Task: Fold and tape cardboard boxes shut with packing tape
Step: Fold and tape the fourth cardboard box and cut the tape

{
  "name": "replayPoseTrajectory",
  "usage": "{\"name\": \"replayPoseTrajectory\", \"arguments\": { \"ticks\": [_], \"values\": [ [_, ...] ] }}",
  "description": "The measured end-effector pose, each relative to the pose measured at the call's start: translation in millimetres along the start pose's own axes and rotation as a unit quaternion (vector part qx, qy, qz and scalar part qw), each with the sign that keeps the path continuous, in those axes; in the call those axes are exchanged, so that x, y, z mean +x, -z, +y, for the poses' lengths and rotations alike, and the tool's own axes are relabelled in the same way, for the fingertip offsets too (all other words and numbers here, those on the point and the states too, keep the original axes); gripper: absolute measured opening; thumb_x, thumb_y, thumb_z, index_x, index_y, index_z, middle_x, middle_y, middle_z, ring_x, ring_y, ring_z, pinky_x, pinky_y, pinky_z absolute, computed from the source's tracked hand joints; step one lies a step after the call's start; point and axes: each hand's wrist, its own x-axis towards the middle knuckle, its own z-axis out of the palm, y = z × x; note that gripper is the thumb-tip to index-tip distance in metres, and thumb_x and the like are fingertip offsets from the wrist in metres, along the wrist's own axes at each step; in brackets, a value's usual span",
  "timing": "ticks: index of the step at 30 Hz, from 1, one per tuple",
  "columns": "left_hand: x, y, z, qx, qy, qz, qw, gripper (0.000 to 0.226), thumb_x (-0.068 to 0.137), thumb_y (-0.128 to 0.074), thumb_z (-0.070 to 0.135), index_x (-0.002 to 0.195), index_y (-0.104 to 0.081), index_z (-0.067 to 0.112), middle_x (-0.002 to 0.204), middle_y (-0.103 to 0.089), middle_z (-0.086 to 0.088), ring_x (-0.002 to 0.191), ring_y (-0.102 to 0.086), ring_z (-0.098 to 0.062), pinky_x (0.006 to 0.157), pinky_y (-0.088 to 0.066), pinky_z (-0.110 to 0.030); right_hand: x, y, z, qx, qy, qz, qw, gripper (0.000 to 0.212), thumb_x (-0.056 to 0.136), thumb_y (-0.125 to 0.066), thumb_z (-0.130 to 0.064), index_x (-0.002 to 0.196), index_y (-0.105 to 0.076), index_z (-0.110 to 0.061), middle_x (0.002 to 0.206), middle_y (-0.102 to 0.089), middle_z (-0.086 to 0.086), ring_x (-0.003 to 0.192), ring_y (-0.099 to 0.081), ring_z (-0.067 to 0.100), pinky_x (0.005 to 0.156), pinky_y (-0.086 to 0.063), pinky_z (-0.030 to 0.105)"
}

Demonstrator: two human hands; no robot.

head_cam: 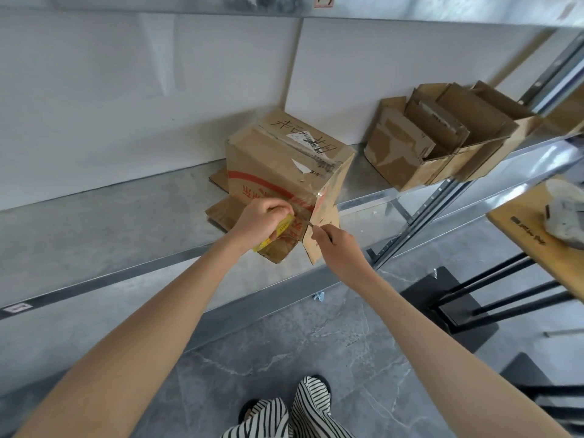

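A brown cardboard box [278, 159] with red printing and black handwriting lies tipped on the grey shelf [132, 229], its open flaps facing me. My left hand [264, 219] grips a roll of clear packing tape [275, 233] with a yellow core against the box's lower flap. A strip of shiny tape [328, 188] runs up the box's front corner. My right hand [333, 245] pinches a thin metal blade or scissors tip [311, 223] right at the tape beside the right flap.
Several flattened and nested open cardboard boxes [442, 137] stand further right on the shelf. A wooden table [543, 235] on black legs holds a white bundle at the far right. White wall panels back the shelf. My striped trousers and grey tiled floor are below.
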Motion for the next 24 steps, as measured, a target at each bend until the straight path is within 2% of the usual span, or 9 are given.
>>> {"name": "replayPoseTrajectory", "arguments": {
  "ticks": [2, 4, 7, 9, 12, 15, 19, 21, 24],
  "values": [
    [0, -1, -1, 0.001, -0.002, 0.003, 1.000, 0.019, 0.097, -0.049, 0.021, 0.093, -0.067, 0.021, 0.086, -0.068, 0.000, 0.047, -0.051, -0.010, 0.066, -0.050, -0.031, 1, 0, -2, 0.002, -0.001, 0.008, 1.000, 0.041, 0.104, -0.031, -0.033, 0.105, -0.060, -0.004, 0.072, -0.045, -0.008, 0.074, -0.048, 0.020, 0.051, -0.035, 0.022],
    [0, -2, -1, 0.007, -0.005, 0.004, 1.000, 0.019, 0.098, -0.049, 0.021, 0.093, -0.067, 0.021, 0.095, -0.069, -0.004, 0.044, -0.050, -0.008, 0.070, -0.053, -0.035, 4, 0, -5, -0.001, -0.001, 0.008, 1.000, 0.043, 0.103, -0.031, -0.033, 0.106, -0.061, -0.003, 0.069, -0.042, -0.010, 0.079, -0.049, 0.022, 0.056, -0.036, 0.026],
    [0, -2, -1, 0.006, -0.006, 0.006, 1.000, 0.020, 0.097, -0.048, 0.020, 0.092, -0.067, 0.021, 0.094, -0.069, -0.013, 0.041, -0.048, -0.007, 0.073, -0.053, -0.038, 8, -1, -9, -0.005, -0.004, 0.001, 1.000, 0.044, 0.103, -0.030, -0.035, 0.110, -0.060, -0.004, 0.071, -0.041, -0.010, 0.085, -0.046, 0.022, 0.056, -0.034, 0.022],
    [0, -2, -1, 0.002, -0.006, 0.010, 1.000, 0.020, 0.097, -0.048, 0.019, 0.092, -0.067, 0.022, 0.094, -0.069, -0.015, 0.043, -0.049, -0.009, 0.067, -0.051, -0.035, 10, -1, -11, -0.001, -0.005, 0.000, 1.000, 0.045, 0.103, -0.030, -0.036, 0.113, -0.060, -0.005, 0.085, -0.048, -0.002, 0.088, -0.046, 0.022, 0.056, -0.034, 0.018],
    [0, -2, 0, -0.005, -0.002, 0.014, 1.000, 0.019, 0.097, -0.048, 0.019, 0.093, -0.067, 0.023, 0.094, -0.069, -0.014, 0.045, -0.050, -0.011, 0.061, -0.048, -0.031, 11, 1, -13, -0.006, -0.007, -0.006, 1.000, 0.045, 0.103, -0.030, -0.037, 0.116, -0.059, -0.005, 0.098, -0.046, 0.003, 0.084, -0.048, 0.021, 0.048, -0.032, 0.016],
    [1, -3, -2, -0.003, 0.001, 0.016, 1.000, 0.019, 0.097, -0.049, 0.019, 0.094, -0.068, 0.019, 0.093, -0.069, -0.012, 0.044, -0.050, -0.011, 0.059, -0.047, -0.030, 10, 2, -15, -0.010, -0.014, -0.009, 1.000, 0.044, 0.103, -0.030, -0.037, 0.112, -0.060, -0.006, 0.086, -0.048, -0.001, 0.070, -0.049, 0.016, 0.043, -0.033, 0.015],
    [0, -3, -2, -0.001, 0.000, 0.018, 1.000, 0.021, 0.097, -0.049, 0.019, 0.090, -0.068, 0.020, 0.090, -0.068, -0.015, 0.047, -0.050, -0.013, 0.058, -0.046, -0.029, 4, 2, -9, 0.012, -0.021, 0.000, 1.000, 0.044, 0.103, -0.032, -0.034, 0.104, -0.062, -0.002, 0.085, -0.053, 0.002, 0.085, -0.052, 0.024, 0.063, -0.039, 0.031],
    [0, -4, -1, 0.000, -0.002, 0.018, 1.000, 0.021, 0.097, -0.049, 0.020, 0.089, -0.068, 0.022, 0.090, -0.069, -0.011, 0.048, -0.050, -0.013, 0.058, -0.046, -0.029, -1, 2, -6, 0.017, -0.021, 0.002, 1.000, 0.043, 0.103, -0.033, -0.033, 0.104, -0.063, -0.001, 0.078, -0.050, -0.003, 0.079, -0.051, 0.021, 0.059, -0.038, 0.028],
    [-1, -5, 0, 0.004, -0.007, 0.023, 1.000, 0.021, 0.097, -0.048, 0.020, 0.090, -0.068, 0.021, 0.091, -0.068, -0.005, 0.049, -0.051, -0.013, 0.059, -0.047, -0.029, -5, 2, -5, 0.024, -0.012, 0.003, 1.000, 0.043, 0.103, -0.033, -0.031, 0.105, -0.063, -0.001, 0.088, -0.051, 0.002, 0.076, -0.050, 0.019, 0.058, -0.038, 0.026]
  ]
}}
